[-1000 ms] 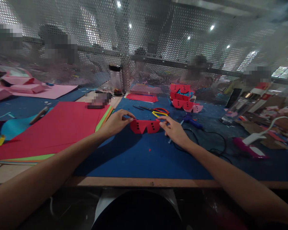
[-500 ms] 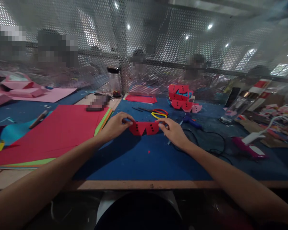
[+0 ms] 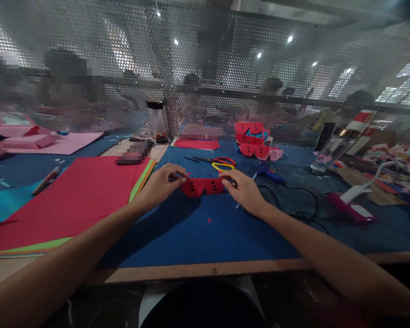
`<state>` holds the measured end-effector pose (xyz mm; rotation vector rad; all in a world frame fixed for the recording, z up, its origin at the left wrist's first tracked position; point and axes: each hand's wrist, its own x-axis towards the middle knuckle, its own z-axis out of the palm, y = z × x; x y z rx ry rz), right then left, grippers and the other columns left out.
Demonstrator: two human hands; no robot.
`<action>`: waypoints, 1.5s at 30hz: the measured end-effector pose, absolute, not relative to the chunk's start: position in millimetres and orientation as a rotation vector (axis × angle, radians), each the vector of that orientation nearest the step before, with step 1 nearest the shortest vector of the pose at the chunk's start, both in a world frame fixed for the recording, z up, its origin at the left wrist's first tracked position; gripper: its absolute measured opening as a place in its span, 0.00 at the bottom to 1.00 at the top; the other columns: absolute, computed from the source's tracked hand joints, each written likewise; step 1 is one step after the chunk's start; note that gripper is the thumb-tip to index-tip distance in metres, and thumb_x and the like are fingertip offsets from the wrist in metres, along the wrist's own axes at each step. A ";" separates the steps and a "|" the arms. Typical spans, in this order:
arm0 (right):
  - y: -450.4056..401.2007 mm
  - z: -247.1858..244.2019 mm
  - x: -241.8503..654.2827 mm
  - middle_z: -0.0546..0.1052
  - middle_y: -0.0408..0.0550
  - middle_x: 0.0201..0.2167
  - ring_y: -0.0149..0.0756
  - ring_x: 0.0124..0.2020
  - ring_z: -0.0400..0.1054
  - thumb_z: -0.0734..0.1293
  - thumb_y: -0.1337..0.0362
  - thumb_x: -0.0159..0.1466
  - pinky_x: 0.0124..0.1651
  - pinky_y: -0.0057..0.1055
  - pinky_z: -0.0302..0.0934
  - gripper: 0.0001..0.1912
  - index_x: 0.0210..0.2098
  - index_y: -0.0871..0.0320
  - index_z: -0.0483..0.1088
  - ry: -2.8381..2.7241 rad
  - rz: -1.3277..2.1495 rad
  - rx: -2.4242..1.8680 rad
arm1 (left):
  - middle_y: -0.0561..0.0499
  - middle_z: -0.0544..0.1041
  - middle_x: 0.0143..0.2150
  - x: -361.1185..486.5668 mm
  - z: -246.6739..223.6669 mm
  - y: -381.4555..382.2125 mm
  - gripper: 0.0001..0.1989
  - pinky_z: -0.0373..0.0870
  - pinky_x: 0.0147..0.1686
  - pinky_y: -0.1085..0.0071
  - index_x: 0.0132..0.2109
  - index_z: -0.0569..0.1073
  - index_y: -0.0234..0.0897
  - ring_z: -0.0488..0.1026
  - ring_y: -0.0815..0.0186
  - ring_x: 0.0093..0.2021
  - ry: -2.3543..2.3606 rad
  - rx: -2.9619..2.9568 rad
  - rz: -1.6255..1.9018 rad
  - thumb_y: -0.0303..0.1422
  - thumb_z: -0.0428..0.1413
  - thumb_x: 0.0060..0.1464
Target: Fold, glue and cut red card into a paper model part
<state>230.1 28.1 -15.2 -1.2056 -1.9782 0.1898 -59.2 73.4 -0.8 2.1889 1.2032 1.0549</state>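
A red paper cutout (image 3: pixel 194 187) with small black squares and a V-shaped notch in its lower edge is held up over the blue table top (image 3: pixel 184 239). My left hand (image 3: pixel 164 184) pinches its left end between thumb and fingers. At the opposite end, my right hand (image 3: pixel 242 189) grips it the same way. Just beyond the cutout lie scissors (image 3: pixel 224 164) with red and yellow handles. Similar red cutouts (image 3: pixel 254 139) stand grouped farther back, with some blue and pink paper among them. A tiny red scrap (image 3: pixel 209 220) lies nearer me.
Large red sheets (image 3: pixel 68 196) lie at the left, a phone-like dark object (image 3: pixel 135 152) behind them. To the right are a blue glue gun (image 3: pixel 270 174) with its cable, a purple-and-white power strip (image 3: pixel 351 209) and a clear bottle (image 3: pixel 330 152). A perforated screen (image 3: pixel 222 54) closes the back.
The view has shifted slightly. The red cutout stays between both hands, and its right end is now more covered by my right fingers.
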 end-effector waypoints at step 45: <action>37.4 -19.8 234.1 0.80 0.48 0.47 0.39 0.42 0.75 0.64 0.62 0.71 0.45 0.35 0.69 0.11 0.50 0.52 0.75 -2.007 0.264 -1.245 | 0.47 0.77 0.49 -49.1 8.4 58.9 0.13 0.71 0.49 0.64 0.43 0.75 0.41 0.76 0.59 0.48 1.413 2.435 1.134 0.40 0.47 0.68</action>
